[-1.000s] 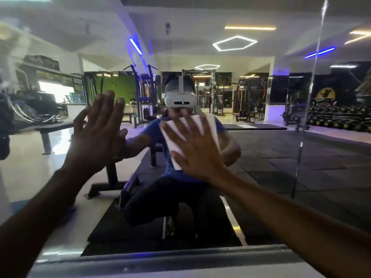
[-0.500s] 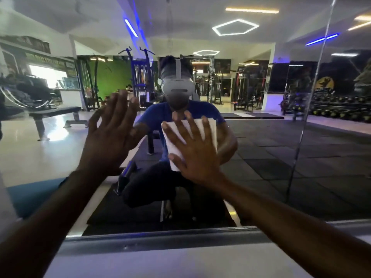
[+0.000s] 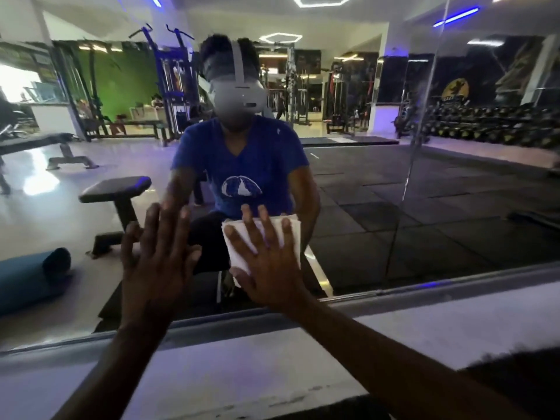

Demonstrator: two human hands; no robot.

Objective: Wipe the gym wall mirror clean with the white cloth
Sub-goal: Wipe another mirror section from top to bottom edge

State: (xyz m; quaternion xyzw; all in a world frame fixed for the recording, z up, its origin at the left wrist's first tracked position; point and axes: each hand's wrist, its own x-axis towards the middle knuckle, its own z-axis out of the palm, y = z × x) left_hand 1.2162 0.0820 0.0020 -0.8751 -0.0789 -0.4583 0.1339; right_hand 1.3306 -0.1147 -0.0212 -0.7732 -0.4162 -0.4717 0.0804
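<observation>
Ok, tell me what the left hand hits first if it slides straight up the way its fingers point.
Nothing solid, as far as the picture shows: the left hand lies flat on the mirror, and only bare glass runs above its fingertips. The cloth sits off to its right.

The head camera looks forward and slightly down, close to the mirror [image 3: 424, 177].

Dim from where I sit: blue-violet cast, window [image 3: 18, 83] blown out top left, glare patch on floor [image 3: 39, 177], overall softness, wide-angle bending at edges.
</observation>
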